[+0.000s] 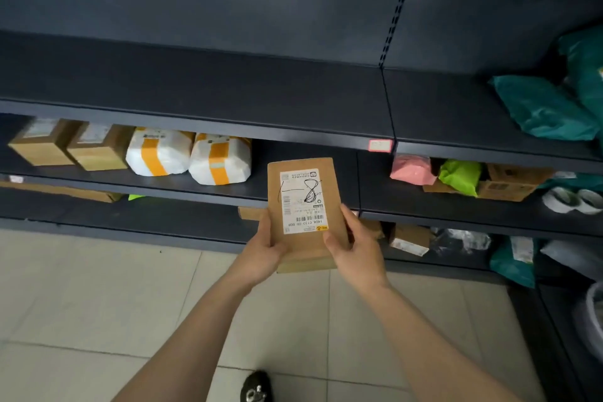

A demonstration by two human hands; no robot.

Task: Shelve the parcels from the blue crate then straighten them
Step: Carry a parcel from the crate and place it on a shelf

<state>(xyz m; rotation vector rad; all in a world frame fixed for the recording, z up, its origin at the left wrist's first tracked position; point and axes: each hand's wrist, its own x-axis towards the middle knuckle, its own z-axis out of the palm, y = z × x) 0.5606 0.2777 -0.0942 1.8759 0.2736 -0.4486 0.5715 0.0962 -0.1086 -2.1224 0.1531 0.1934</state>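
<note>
Fingers [349, 217] of left hand [262, 248] and right hand [357, 250] grip the cardboard parcel [305, 192] by its lower side edges, between them, before the shelf [257, 174]. Looks light, stiff, not slippery; side edges suit.

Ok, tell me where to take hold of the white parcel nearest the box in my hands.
Grip the white parcel by its rounded front end, coming from the aisle: one palm on its free right side, fingers over the top. Its twin crowds the left side, and the shelf above hangs low.
</note>
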